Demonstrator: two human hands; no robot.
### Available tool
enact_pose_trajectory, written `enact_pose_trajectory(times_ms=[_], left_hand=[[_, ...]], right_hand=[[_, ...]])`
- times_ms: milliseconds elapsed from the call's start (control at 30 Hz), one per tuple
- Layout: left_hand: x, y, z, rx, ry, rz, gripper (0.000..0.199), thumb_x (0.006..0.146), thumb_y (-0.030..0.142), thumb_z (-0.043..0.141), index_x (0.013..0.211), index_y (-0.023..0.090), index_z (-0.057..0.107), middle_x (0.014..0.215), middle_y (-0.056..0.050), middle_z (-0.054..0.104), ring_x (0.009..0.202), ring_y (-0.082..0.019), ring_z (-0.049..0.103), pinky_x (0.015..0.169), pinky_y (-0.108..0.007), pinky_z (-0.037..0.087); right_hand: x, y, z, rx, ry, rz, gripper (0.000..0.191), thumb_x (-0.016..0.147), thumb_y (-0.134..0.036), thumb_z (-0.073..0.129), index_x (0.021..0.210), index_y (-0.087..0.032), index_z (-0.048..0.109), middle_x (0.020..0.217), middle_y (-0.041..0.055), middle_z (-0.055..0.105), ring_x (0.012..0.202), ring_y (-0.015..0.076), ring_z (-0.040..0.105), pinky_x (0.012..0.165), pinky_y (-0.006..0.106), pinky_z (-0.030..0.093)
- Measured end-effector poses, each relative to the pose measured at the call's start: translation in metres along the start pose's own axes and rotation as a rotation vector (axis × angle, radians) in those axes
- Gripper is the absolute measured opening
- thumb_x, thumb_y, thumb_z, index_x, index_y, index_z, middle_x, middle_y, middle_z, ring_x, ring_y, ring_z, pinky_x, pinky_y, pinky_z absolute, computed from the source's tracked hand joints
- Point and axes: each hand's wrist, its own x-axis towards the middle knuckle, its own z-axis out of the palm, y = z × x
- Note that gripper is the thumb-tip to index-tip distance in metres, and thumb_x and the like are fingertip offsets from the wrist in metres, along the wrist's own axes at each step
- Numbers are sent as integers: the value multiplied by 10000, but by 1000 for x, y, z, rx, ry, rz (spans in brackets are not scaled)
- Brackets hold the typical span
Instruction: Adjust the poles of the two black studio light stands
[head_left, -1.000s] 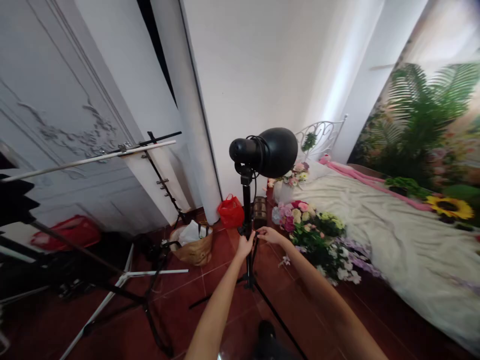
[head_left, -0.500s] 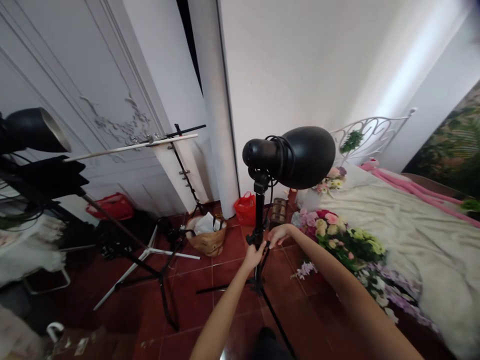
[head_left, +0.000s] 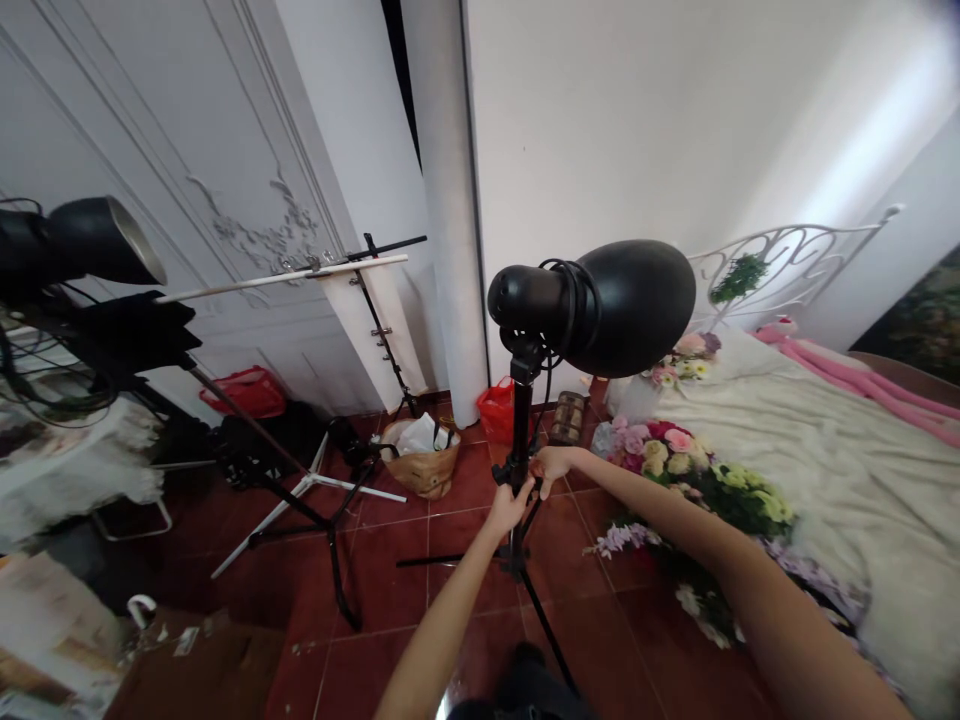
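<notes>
A black studio lamp (head_left: pixel 630 308) with a coiled cable tops a black tripod stand (head_left: pixel 520 425) in the middle of the view. My left hand (head_left: pixel 510 508) is closed round the stand's post below the lamp, at a joint. On the right side of the same joint, my right hand (head_left: pixel 553 468) has its fingers closed on the stand, partly hidden by the post. The stand's legs are spread on the red tiled floor (head_left: pixel 390 570).
Another lamp (head_left: pixel 105 240) and stands with spread legs are at left. Behind are a woven basket (head_left: pixel 424 465) and a red bag (head_left: pixel 496 408). Flowers (head_left: pixel 675 455) lie beside the bed (head_left: pixel 810 430) at right. A cardboard box (head_left: pixel 202 670) is at lower left.
The view has shifted slightly, so the background sits further right. Both hands remain at the stand's joint, with the right hand a little higher and closer against the post.
</notes>
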Motion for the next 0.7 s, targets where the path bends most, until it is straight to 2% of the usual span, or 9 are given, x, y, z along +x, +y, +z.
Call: enact_pose_trajectory(times_ms=[100,200,333,467,567,633,700], left_hand=[[0,3,1,23,-1,8,320,827,418,521,954,147,635,991,-81,683,959,-203,603,938,-356,451],[0,2,1,54,-4,-2,310,832,405,513,955,150,638,978,-78,689,968,-207,605,935,-356,454],[-1,-5,0,84,30,-18,329,829,395,516,1008,141,625,1037,-92,678,1026,-218,590,962,-367,435],[-1,-10,1,97,30,-12,343,837,408,503,1013,139,622,1059,-107,667,1036,-222,587,975,-376,420],[0,-11,1,96,50,-1,338,829,414,517,1007,147,623,1062,-107,662,1029,-222,588,976,-377,415],[0,-10,1,72,34,-11,336,830,420,514,993,148,625,1038,-108,668,1011,-221,597,961,-375,428],[0,-10,1,46,14,-30,334,829,425,514,978,149,627,1010,-104,676,991,-220,605,941,-371,445]], right_hand=[[-12,-6,8,-185,77,-19,346,503,-376,790,733,-183,620,668,-41,600,608,119,522,582,207,365],[-26,-15,26,-325,289,-28,264,594,-282,745,780,-172,594,718,-5,599,659,146,529,599,225,361],[-42,-26,62,-492,551,-11,173,749,-148,581,921,-162,581,868,62,614,823,191,542,725,276,379],[-48,-28,91,-630,651,20,164,834,-103,453,901,-179,582,846,78,605,825,202,523,760,313,363],[-47,-30,96,-524,716,108,151,818,-114,475,903,-193,572,873,82,598,855,206,519,758,302,371],[-45,-31,91,-370,751,202,178,776,-151,538,946,-200,561,955,80,587,902,206,522,742,281,390],[-42,-30,80,-187,709,273,233,722,-239,624,943,-188,568,975,75,582,888,203,535,718,268,411]])
